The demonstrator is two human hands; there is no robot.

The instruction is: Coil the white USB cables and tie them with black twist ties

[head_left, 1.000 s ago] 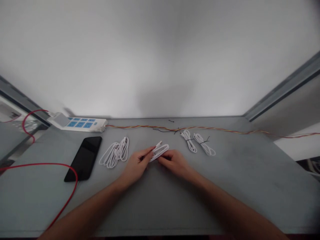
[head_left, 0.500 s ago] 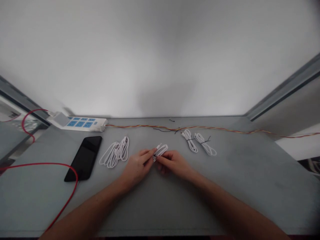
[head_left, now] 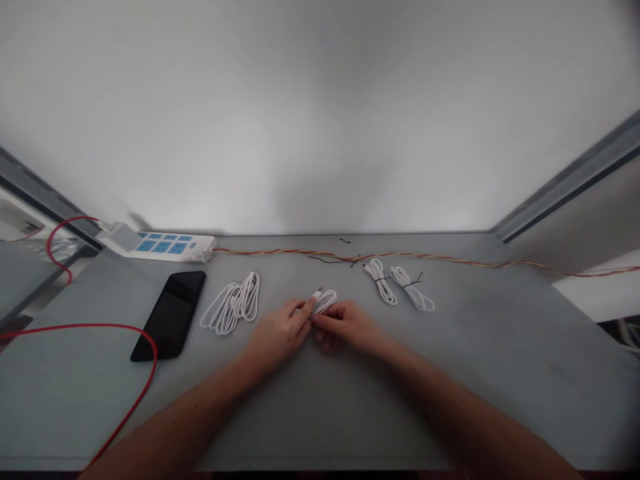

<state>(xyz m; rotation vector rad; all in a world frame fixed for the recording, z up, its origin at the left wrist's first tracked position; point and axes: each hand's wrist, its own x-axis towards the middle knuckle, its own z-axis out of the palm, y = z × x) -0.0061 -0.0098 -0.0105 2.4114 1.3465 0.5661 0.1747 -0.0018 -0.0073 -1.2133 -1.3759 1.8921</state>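
Observation:
Both of my hands grip one coiled white cable [head_left: 327, 300] at the middle of the grey table [head_left: 320, 407]. Its looped end and a plug tip stick out beyond my fingers; the rest is hidden. My left hand [head_left: 283, 332] is closed around the coil from the left. From the right, my right hand [head_left: 349, 325] pinches it, thumb against the coil. Left of my hands lie untied white cable coils [head_left: 233, 303]. To the right are two cable bundles, one [head_left: 381, 283] beside the other [head_left: 412, 288], each with a dark twist tie round its middle.
A black phone [head_left: 170, 313] lies at the left, with a red cable [head_left: 145, 387] curving past it. Behind it stands a white power strip [head_left: 170, 247] with blue sockets. A twisted red-yellow wire [head_left: 280, 251] runs along the back, near loose dark ties [head_left: 345, 241].
My fingers have shifted slightly on the coil. The dark tie that showed between them is now mostly covered. The surrounding things stay put, apart from a tiny shift of the view.

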